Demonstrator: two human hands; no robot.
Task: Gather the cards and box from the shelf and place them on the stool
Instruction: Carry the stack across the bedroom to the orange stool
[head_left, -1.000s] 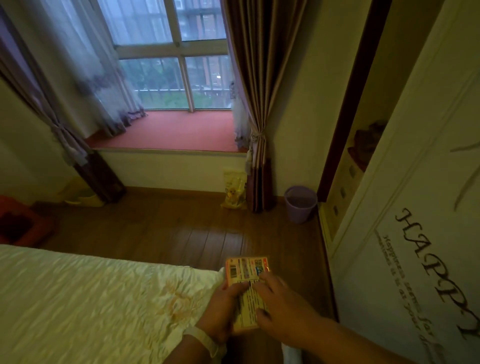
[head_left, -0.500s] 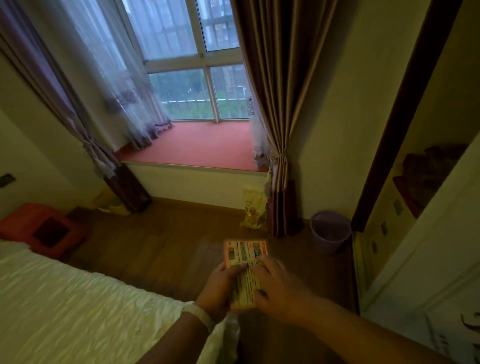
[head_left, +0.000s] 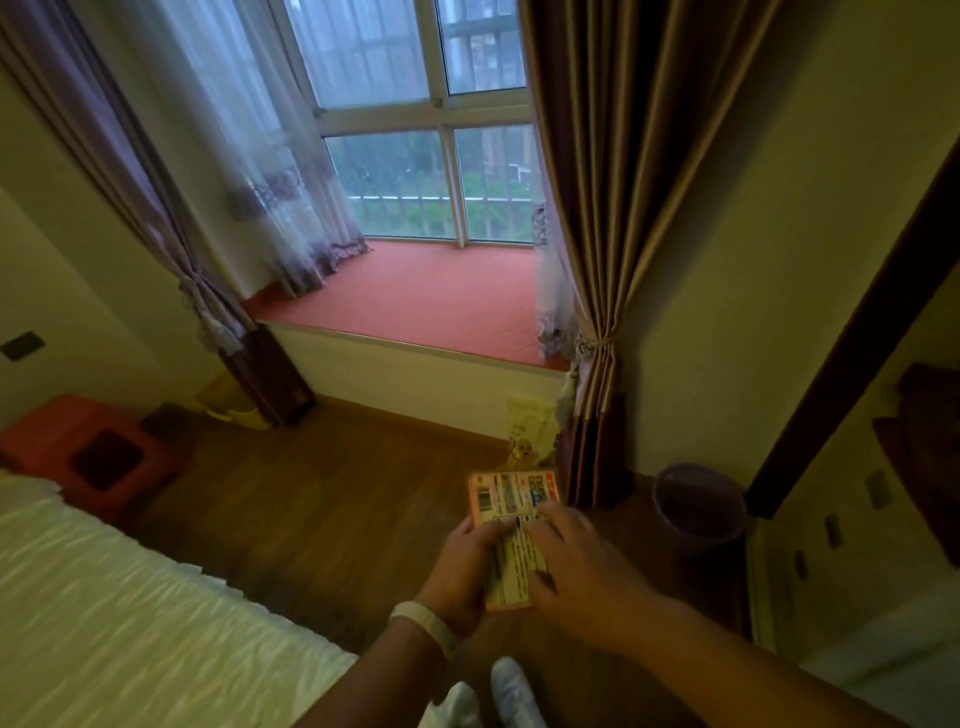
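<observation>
- Two hands carry one load: the left hand (head_left: 470, 569) wraps its fingers around the left long edge of the card box (head_left: 511, 538), and the right hand (head_left: 576, 571) lies curled over its top face and right edge, so both are closed on it.
- Printing and a barcode show on the box's upper face; whether loose cards are stacked with it, I cannot tell.
- Held in the air in front of the body, above the wooden floor (head_left: 332, 499), the box touches nothing else.
- Its long axis runs away from the person, far end tipped slightly left, toward the window seat (head_left: 415, 301).
- Off to the far left sits the red stool (head_left: 88, 457), beside the bed (head_left: 130, 613) and well apart from the box, with open floor between.
- Of the two, the left hand is on the stool's side, so I judge the carry must swing left across the bed corner before the box can be set down.
- Nothing rests on the stool yet, as far as can be seen.
</observation>
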